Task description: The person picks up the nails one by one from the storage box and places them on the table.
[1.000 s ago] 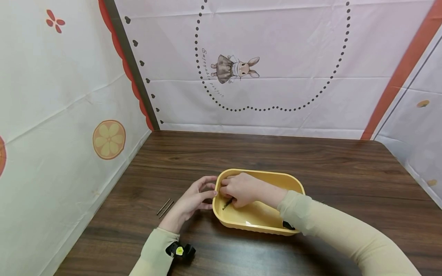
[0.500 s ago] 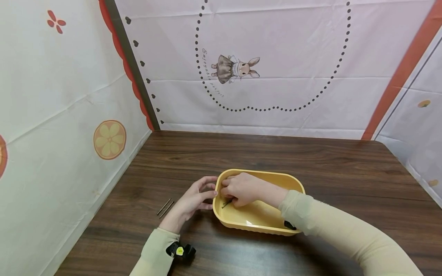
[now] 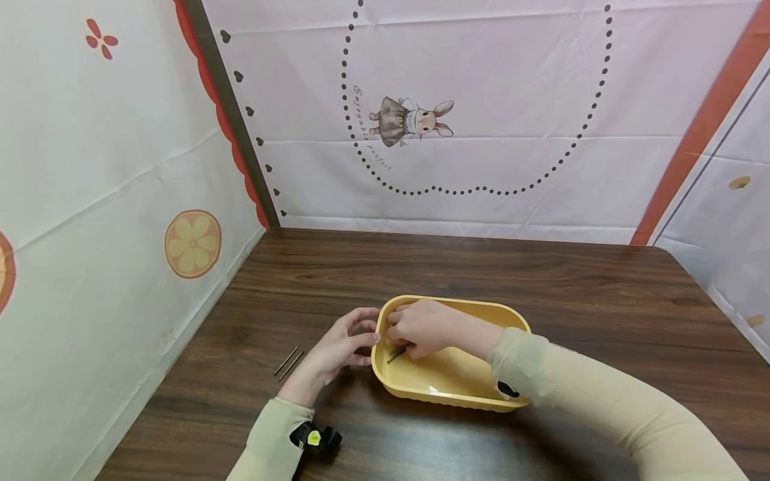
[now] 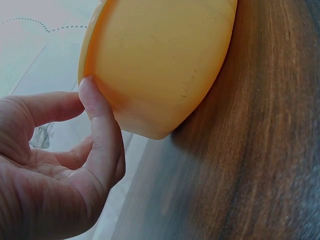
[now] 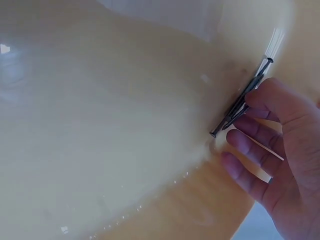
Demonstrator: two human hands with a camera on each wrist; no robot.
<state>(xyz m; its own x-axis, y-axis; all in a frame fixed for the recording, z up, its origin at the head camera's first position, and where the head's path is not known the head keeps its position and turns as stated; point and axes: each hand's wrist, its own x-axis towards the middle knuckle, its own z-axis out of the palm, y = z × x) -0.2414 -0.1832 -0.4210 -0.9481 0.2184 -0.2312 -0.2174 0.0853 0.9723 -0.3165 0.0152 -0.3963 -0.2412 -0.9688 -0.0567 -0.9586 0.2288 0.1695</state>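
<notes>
A yellow plastic tub stands on the wooden table. My left hand is at its left end; in the left wrist view, fingertips hold the rim. Inside the tub my right hand reaches down to the left end. Several dark nails lie bunched there, by the end wall. In the right wrist view my right thumb lies over the bunch and the other fingers curl in beneath, pinching it. Only the nails' lower ends show in the head view; the hand hides the rest.
Two thin metal rods lie side by side on the table, left of the left hand. A printed white cloth hangs behind the table and along both sides. A black wrist camera sits on the left sleeve.
My right hand and sleeve have shifted slightly to the right inside the tub. The ends of the nails poking out below that hand now look thinner and more spread. My left hand stays put.
</notes>
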